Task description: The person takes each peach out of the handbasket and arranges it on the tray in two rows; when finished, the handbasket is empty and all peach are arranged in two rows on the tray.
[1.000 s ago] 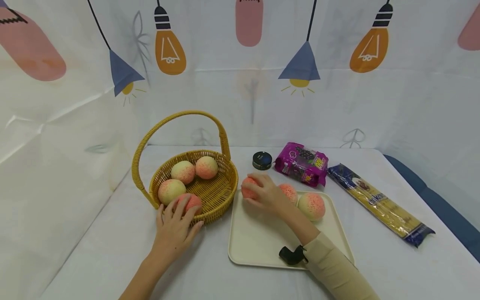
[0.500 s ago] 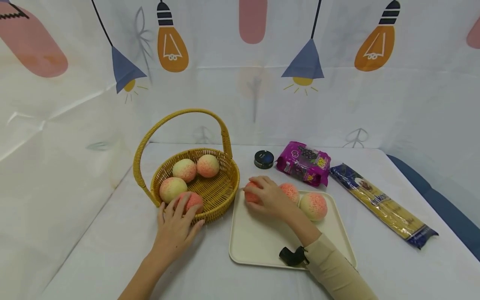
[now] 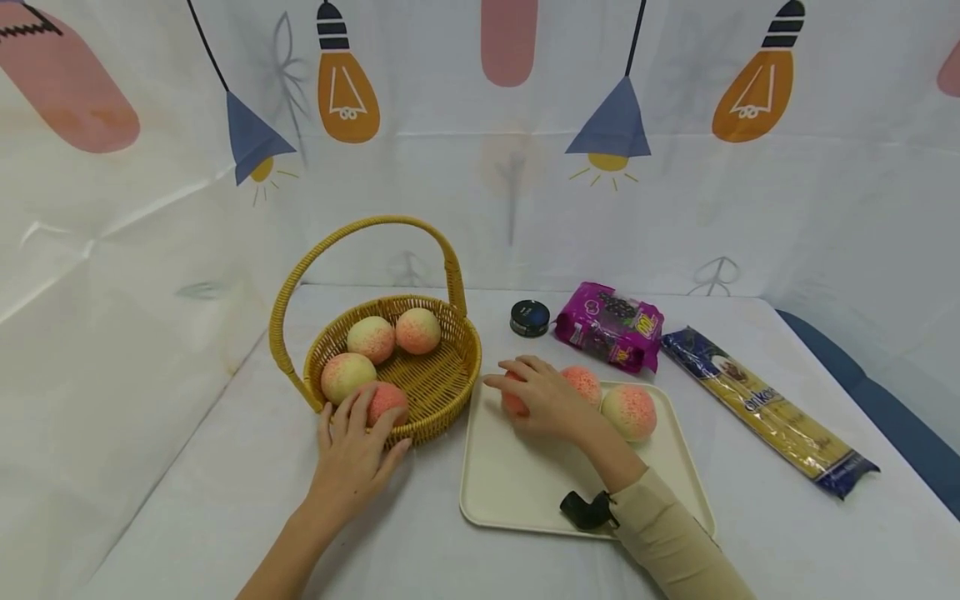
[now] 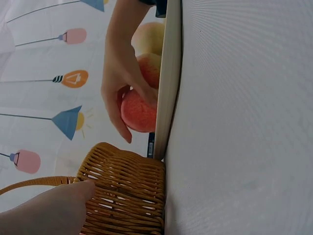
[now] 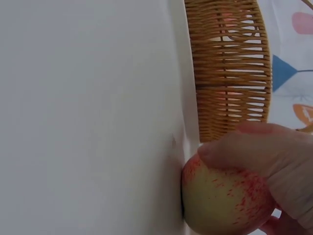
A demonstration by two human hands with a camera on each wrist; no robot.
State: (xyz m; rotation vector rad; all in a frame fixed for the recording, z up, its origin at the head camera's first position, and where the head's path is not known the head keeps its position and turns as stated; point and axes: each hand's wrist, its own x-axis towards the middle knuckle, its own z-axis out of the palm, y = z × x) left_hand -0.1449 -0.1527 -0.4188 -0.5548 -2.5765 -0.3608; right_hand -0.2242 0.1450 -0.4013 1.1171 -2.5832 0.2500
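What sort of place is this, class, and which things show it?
Probably an indoor tabletop set-up: a white-covered table, a lamp-print curtain hanging behind it, and a wicker basket of peaches.

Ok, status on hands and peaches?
Left hand over pink peach in basket. Right hand around peach on tray. Possible snag: two more peaches alongside.

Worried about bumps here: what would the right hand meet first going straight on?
The right hand would likely meet the wicker basket on its right side, though depth is hard to judge.

Peach [image 5: 222, 203] partly hidden by right hand [image 3: 551, 402]; black jar [image 3: 529, 318], print too small to read.
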